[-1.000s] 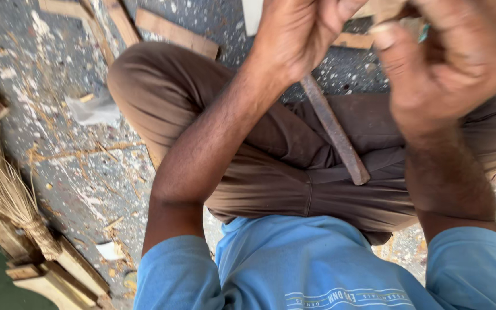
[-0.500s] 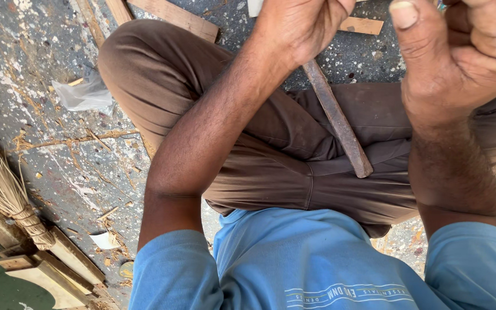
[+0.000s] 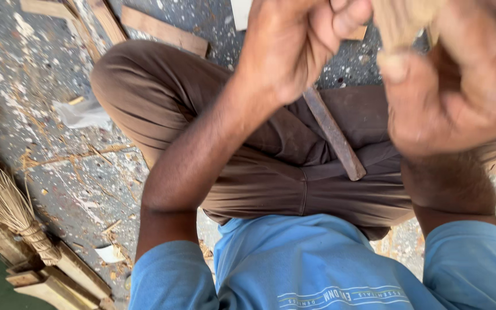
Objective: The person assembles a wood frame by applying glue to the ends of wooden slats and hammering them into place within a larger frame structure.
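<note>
Left hand point(image 3: 294, 49), upper centre: clenched on dark metal bar point(image 3: 334, 135) slanting down below it. Right hand point(image 3: 460, 86), upper right: grasping pale wooden piece point(image 3: 400, 20) just above.

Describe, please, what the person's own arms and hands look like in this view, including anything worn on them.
Both arms are bare from the elbow region down, with short light-blue sleeves ending above the elbows. The left hand and right hand are bare: no gloves, and no rings, watch or bracelets show. The forearms look lean and sinewy. The right hand is blurred, so finer details there cannot be told.
</note>
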